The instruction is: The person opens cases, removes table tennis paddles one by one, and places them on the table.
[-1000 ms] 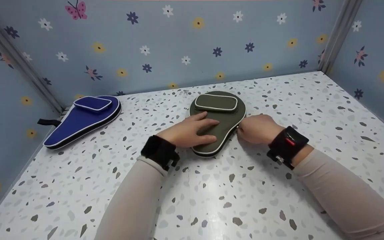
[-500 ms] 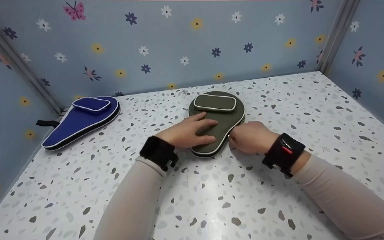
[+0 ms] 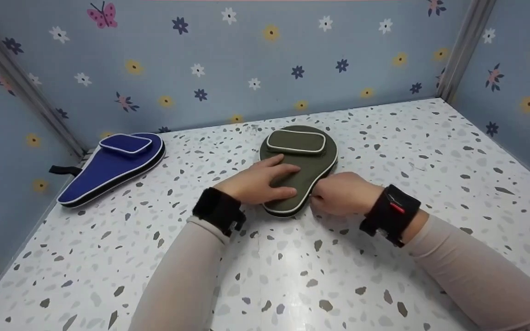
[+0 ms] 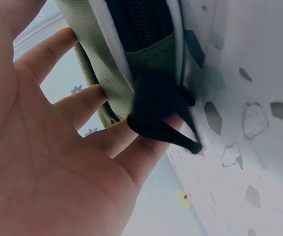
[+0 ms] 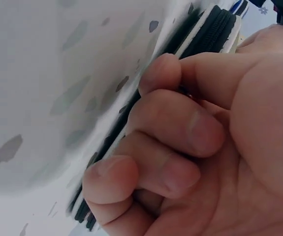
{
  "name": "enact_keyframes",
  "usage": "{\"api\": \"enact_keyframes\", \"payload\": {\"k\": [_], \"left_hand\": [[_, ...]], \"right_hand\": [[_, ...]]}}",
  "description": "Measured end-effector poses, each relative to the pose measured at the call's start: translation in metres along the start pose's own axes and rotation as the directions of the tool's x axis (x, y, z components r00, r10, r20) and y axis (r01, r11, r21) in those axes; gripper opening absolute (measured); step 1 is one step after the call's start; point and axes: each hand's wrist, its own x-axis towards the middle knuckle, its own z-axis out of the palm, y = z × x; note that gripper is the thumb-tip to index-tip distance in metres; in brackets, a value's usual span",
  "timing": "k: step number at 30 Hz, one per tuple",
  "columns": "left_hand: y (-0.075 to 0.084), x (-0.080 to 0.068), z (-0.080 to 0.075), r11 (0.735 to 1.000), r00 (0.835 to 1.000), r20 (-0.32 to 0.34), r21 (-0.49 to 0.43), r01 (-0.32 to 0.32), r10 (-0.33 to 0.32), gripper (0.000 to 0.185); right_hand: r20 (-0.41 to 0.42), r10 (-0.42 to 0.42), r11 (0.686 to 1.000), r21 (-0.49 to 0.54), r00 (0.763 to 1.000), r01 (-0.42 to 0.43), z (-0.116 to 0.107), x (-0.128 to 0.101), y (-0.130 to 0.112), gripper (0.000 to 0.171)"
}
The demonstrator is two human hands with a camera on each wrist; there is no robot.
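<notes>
Speckled white terrazzo covers the table point(image 3: 384, 151), and blue wallpaper point(image 3: 228, 55) printed with small flowers and a pink butterfly closes it in on three sides. No brand, label or writing can be read anywhere.

From the head view, an olive-green paddle case point(image 3: 313, 161) lies flat near the table's middle. It is paddle-shaped, round at the far end and narrowing toward the person, with white piping along its edge, a black zipper band around the side and a small piped pocket point(image 3: 296, 141) on its round end. The left hand point(image 3: 258, 181) rests flat on the case's narrow part, fingers straight and slightly spread. The right hand point(image 3: 343, 193) sits against the case's right edge, fingers curled and pinched together at the zipper line. Well to the left of the green case, by the wall, lies a blue paddle case point(image 3: 111, 168) of the same shape.

The left wrist view shows the left hand's fingers point(image 4: 87, 105) extended along the green fabric, with a black strap at the case's tip.

The right wrist view shows the right hand's thumb and fingers point(image 5: 180, 123) bunched tight beside the black zipper point(image 5: 207, 34); what they pinch is hidden.
</notes>
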Motion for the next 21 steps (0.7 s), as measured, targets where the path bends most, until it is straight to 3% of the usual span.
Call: {"api": "enact_keyframes", "payload": {"k": [5, 8, 13, 17, 21], "left_hand": [[0.006, -0.001, 0.000, 0.999, 0.999, 0.002, 0.012, 0.039, -0.039, 0.070], [0.011, -0.005, -0.003, 0.998, 0.997, 0.053, 0.006, 0.057, -0.057, 0.071], [0.016, -0.014, -0.011, 0.999, 0.991, 0.133, -0.034, 0.037, -0.032, 0.074], [0.023, -0.013, -0.005, 0.999, 0.997, 0.068, 0.024, 0.037, -0.039, 0.075], [0.032, -0.005, 0.009, 0.978, 0.997, -0.054, 0.200, 0.058, -0.048, 0.076]], "right_hand": [[0.024, 0.039, 0.997, 0.063, 0.999, -0.040, -0.003, 0.001, 0.008, 0.033], [0.006, 0.051, 0.996, 0.071, 0.999, -0.051, -0.006, 0.000, 0.012, 0.031], [-0.037, 0.076, 0.996, 0.045, 0.996, -0.075, -0.007, -0.001, 0.021, 0.028], [-0.053, 0.100, 0.995, 0.021, 0.994, -0.099, -0.005, 0.001, 0.028, 0.029], [-0.085, 0.176, 0.984, -0.005, 0.981, -0.177, -0.001, 0.004, 0.037, 0.034]]}}
